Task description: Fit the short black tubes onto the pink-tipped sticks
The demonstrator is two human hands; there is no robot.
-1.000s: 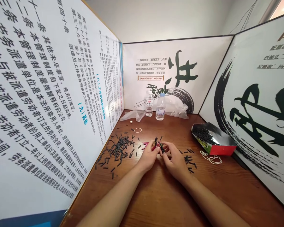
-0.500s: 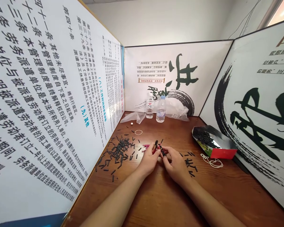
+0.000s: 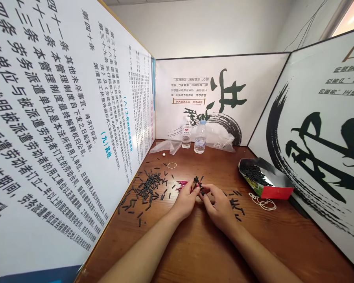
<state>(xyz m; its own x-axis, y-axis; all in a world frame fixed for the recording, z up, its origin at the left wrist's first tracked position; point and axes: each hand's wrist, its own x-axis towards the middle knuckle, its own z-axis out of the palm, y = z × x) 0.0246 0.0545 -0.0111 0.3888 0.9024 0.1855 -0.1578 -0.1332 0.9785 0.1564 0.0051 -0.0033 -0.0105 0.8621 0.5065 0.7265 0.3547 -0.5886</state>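
Observation:
Near the table's middle, my left hand is closed around a small bundle of dark sticks that pokes up past the thumb. My right hand is close beside it, fingers curled in and fingertips at the bundle's right side. What those fingertips pinch is partly hidden. Thin pink-red sticks show on the table just behind my left hand. A loose heap of short black rods spreads out on the left. More black rods lie to the right of my right hand.
An open carton of black rods stands at the right, white elastic bands before it. Two water bottles and clear plastic bags are at the back. A rubber band lies left of centre. Printed panels enclose the table.
My hands stay together in nearly the same place. The bundle in my left hand has turned slightly, and more of the pink-red sticks shows behind it. The camera view has shifted a little.

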